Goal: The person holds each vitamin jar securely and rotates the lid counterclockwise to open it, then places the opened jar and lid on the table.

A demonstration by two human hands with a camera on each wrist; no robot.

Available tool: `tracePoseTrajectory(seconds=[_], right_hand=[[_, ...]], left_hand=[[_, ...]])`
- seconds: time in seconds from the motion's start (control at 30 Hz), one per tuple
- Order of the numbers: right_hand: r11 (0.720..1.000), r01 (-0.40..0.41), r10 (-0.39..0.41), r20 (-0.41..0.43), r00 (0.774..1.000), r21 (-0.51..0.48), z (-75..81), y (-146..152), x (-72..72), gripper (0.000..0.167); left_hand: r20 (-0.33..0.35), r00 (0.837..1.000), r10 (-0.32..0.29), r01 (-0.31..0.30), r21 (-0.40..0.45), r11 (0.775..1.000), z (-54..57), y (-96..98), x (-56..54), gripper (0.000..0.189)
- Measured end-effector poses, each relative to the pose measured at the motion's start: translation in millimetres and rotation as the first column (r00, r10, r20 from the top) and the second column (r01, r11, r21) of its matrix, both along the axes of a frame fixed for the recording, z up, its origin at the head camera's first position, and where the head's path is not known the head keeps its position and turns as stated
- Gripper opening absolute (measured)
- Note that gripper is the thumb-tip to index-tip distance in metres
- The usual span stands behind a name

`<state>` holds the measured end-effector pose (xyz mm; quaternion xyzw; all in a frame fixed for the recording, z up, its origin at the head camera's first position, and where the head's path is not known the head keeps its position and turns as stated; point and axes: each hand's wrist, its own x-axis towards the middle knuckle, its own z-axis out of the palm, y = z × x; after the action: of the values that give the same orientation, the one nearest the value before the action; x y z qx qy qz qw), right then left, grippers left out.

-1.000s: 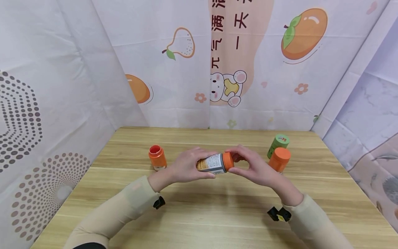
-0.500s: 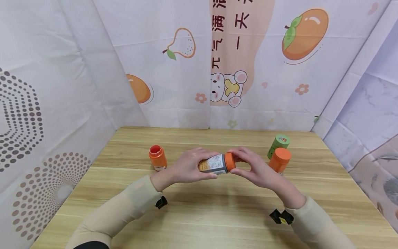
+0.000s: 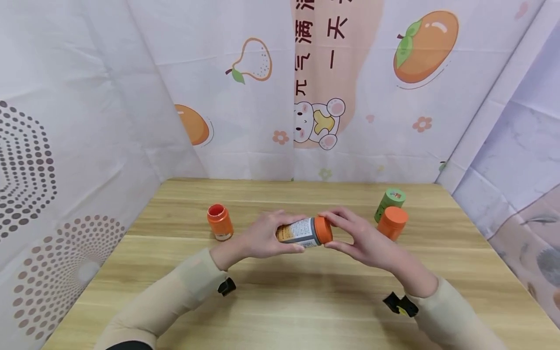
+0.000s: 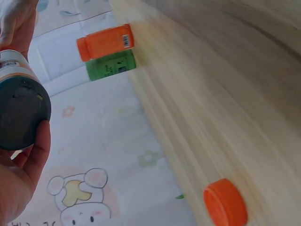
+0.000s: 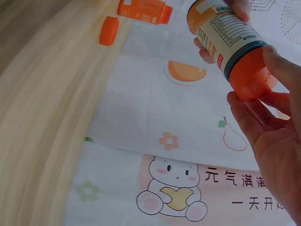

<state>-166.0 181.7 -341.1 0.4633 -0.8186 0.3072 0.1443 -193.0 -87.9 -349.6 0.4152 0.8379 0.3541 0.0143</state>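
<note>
A dark grey bottle (image 3: 302, 232) with a white and orange label is held almost level above the table, between both hands. My left hand (image 3: 259, 238) grips its body, fingers over the top and thumb below. The bottle's orange cap (image 3: 323, 230) is at its right end, pinched by the fingers and thumb of my right hand (image 3: 372, 240). In the right wrist view, fingertips sit around the sides of this cap (image 5: 251, 77). The bottle's dark round base (image 4: 22, 113) faces the left wrist camera.
An uncapped orange bottle (image 3: 220, 222) stands left of the hands. A loose orange cap (image 4: 225, 203) lies on the table, hidden in the head view. Behind the right hand stand a capped orange bottle (image 3: 392, 222) and a green canister (image 3: 389, 204). Printed curtains surround the wooden table (image 3: 280, 311).
My right hand's fingers have shifted around the cap, and its wrist has moved slightly right and down. The left hand keeps its grip on the bottle. The standing containers stay put.
</note>
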Motion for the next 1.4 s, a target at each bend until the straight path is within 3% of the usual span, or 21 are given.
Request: tracePoseTrajectory(seconds=[0.17, 0.43, 0.67, 0.9, 1.03, 1.4], right_hand=[[1.000, 0.004, -0.003, 0.016, 1.000, -0.013, 6.5, -1.5, -0.5, 0.063], [0.998, 0.030, -0.025, 0.094, 0.995, -0.061, 4.0, -1.1, -1.6, 0.069], [0.992, 0.128, -0.121, 0.232, 0.965, -0.012, 5.0, -1.4, -0.7, 0.051], [0.989, 0.143, -0.145, 0.322, 0.936, 0.030, 5.8, -4.8, -1.2, 0.040], [0.992, 0.129, -0.122, 0.314, 0.942, -0.001, 5.8, -6.0, -1.6, 0.037], [0.997, 0.079, -0.072, 0.186, 0.980, -0.028, 4.0, -2.6, -1.8, 0.057]], left_hand=[[-0.049, 0.998, 0.029, -0.030, -0.020, 0.999, 6.0, -1.8, 1.8, 0.064], [-0.086, 0.995, 0.059, -0.065, -0.063, 0.996, 8.7, -0.7, 1.7, 0.064], [-0.147, 0.989, 0.020, -0.032, -0.085, 0.996, 8.4, 0.1, 0.4, 0.063], [-0.190, 0.982, 0.005, -0.025, -0.105, 0.994, 9.7, 0.8, 0.5, 0.064], [-0.181, 0.983, 0.013, -0.032, -0.104, 0.994, 9.5, -0.3, 1.8, 0.064], [-0.128, 0.991, 0.034, -0.046, -0.091, 0.995, 9.5, -1.6, 2.6, 0.064]])
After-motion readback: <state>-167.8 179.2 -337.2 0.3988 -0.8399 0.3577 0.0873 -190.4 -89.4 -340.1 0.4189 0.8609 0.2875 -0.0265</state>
